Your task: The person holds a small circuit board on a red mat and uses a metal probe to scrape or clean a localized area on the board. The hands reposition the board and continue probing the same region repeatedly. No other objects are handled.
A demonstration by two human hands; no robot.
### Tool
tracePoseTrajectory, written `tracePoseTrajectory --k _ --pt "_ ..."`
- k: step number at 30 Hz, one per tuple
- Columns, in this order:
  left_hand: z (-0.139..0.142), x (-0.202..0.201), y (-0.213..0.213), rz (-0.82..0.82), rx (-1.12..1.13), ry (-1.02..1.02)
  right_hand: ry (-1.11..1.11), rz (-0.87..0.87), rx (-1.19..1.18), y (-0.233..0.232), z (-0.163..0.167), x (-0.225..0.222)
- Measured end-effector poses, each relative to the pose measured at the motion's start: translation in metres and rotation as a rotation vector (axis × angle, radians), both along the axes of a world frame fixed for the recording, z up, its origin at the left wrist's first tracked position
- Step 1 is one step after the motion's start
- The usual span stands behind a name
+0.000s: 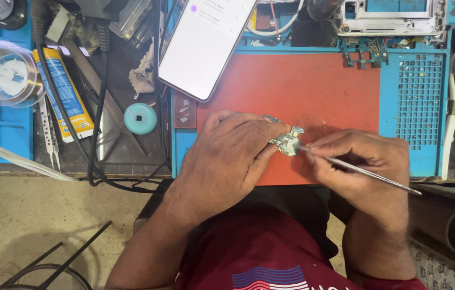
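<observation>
Circuit board (288,142), small and greenish, pinched between fingers of left hand (231,156) just above the near edge of the red mat (292,86). Left hand closed around the board's left side, thumb and fingertips pressed together on it. Right hand (367,166) clamped on thin metal tweezers (362,172), tip touching the board's right edge, handle running out to the right past the mat's near-right corner. Both hands held close together over the mat's near edge, board between them. Phone (203,43) with lit white screen lying tilted across the mat's far-left corner. Round teal cap (140,118) left of the mat, just beyond its left edge. Yellow and blue tube (66,94) farther left, well apart from the mat. Clear wire spool (6,74) left of the tube. Blue perforated tray (420,96) touching the mat's right side.
</observation>
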State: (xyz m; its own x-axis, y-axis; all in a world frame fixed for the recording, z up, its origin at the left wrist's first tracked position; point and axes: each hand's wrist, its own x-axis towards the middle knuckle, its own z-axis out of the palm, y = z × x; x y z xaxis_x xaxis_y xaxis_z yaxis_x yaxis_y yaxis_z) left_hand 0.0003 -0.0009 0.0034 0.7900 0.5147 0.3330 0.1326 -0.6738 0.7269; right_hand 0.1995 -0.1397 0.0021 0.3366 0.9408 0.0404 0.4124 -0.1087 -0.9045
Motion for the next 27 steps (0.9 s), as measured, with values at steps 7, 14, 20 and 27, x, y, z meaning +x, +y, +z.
tracePoseTrajectory --k 7,14,20,27 --pt "0.000 0.000 0.000 0.005 0.004 -0.005 0.013 0.028 0.041 -0.001 -0.003 -0.001" --pt "0.001 0.000 0.000 0.007 0.022 0.012 -0.008 0.045 0.099 -0.008 -0.008 0.010" --pt "0.000 0.001 -0.001 0.008 0.034 0.021 -0.127 -0.007 0.076 -0.009 -0.011 0.003" --pt "-0.001 0.000 0.000 0.003 0.029 0.029 -0.237 -0.008 0.097 -0.003 -0.007 -0.006"
